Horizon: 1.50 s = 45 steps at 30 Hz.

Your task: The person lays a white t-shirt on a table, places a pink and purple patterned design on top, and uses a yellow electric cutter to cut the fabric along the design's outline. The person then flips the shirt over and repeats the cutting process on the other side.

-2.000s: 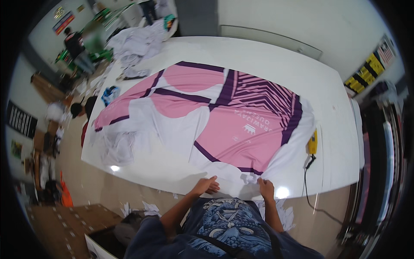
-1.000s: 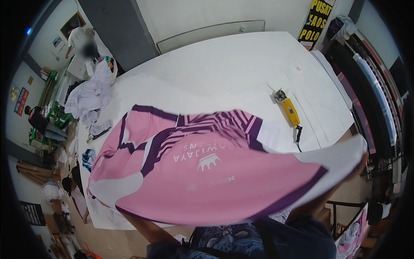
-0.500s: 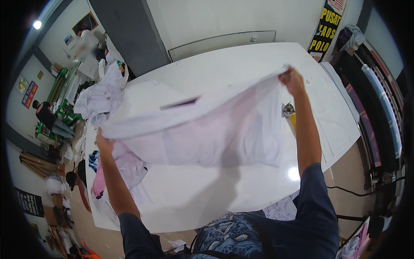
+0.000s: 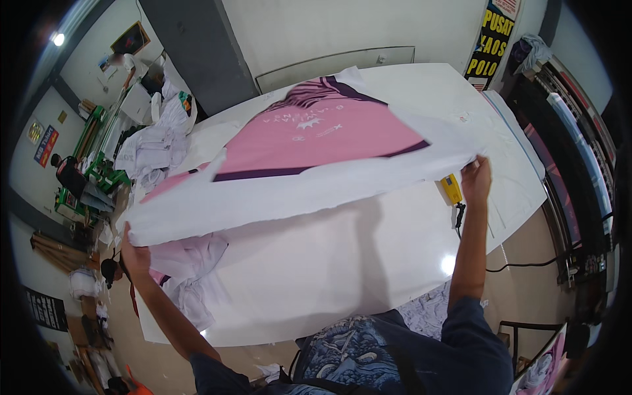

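Note:
Between my two hands stretches a large sheet of printed fabric [image 4: 316,138], pink with dark purple bands and broad white margins. Its far part billows above the white table [image 4: 296,283]. At the near left corner, my left hand [image 4: 135,253] pinches the white edge. My right hand [image 4: 476,176] grips the near right corner, fingers closed over it. Close to that hand, a yellow corded tool [image 4: 451,189] lies on the table, partly hidden by the cloth. Under and beside my left forearm is a crumpled heap of pink and white fabric [image 4: 197,257].
A pile of white cloth [image 4: 151,151] sits at the table's far left. Rolls of material [image 4: 566,164] stand along the right side. A dark pillar [image 4: 201,52] rises behind the table. Two people are at the left, one near green machinery [image 4: 105,164].
The fabric has swung out and away, turning from its pale side to the pink printed side. Both hands have come lower and moved farther apart, still holding its edge.

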### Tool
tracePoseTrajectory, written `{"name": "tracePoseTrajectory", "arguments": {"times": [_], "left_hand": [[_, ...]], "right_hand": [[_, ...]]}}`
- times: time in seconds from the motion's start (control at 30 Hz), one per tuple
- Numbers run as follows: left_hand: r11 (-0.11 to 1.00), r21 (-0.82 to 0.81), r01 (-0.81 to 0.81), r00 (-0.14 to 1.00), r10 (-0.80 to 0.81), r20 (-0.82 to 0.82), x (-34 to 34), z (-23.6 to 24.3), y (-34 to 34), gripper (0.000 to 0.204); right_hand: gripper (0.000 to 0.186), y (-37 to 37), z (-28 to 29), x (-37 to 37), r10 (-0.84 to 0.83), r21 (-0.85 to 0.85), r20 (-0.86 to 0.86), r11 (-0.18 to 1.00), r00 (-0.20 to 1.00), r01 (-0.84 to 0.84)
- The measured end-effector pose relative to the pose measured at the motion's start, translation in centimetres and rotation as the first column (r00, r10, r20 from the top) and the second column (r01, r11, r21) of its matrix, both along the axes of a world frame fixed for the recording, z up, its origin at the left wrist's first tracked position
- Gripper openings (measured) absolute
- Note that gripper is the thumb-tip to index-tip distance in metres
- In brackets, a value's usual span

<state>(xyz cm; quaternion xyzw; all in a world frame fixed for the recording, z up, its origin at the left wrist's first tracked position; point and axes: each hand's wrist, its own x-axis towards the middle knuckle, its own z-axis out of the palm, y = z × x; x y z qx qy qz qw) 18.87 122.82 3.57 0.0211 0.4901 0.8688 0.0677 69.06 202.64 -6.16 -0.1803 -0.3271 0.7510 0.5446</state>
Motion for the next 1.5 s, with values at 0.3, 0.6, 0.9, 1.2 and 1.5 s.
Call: {"name": "tracePoseTrajectory", "arguments": {"times": [0.3, 0.6, 0.9, 1.2, 1.5], "left_hand": [[0.995, -0.066, 0.069, 0.954, -0.047, 0.296, -0.7, -16.9, 2.3, 0.050], [0.924, -0.335, -0.184, 0.799, 0.340, 0.496, 2.4, -28.4, 3.7, 0.059], [0.890, -0.406, -0.206, 0.712, 0.421, 0.562, 7.9, -30.7, 2.0, 0.054], [0.795, -0.501, -0.342, 0.669, 0.580, 0.464, 15.4, -31.1, -0.6, 0.050], [0.168, -0.925, -0.341, 0.770, 0.615, -0.172, 20.2, -33.6, 1.4, 0.064]], "right_hand": [[0.025, -3.5, -15.6, -2.9, 0.048, -0.372, 0.306, 0.925, 0.951, 0.074], [0.030, -3.7, -23.3, -2.4, 0.134, -0.449, 0.489, 0.886, 0.862, 0.117], [0.034, -2.4, -24.8, 1.2, 0.163, -0.276, 0.772, 0.956, 0.615, 0.093], [0.021, -4.1, -26.8, 10.2, 0.086, -0.302, 0.750, 0.926, 0.656, 0.224], [0.047, -3.8, -16.8, 11.8, -0.203, 0.146, 0.907, 0.974, -0.368, -0.176]]}}
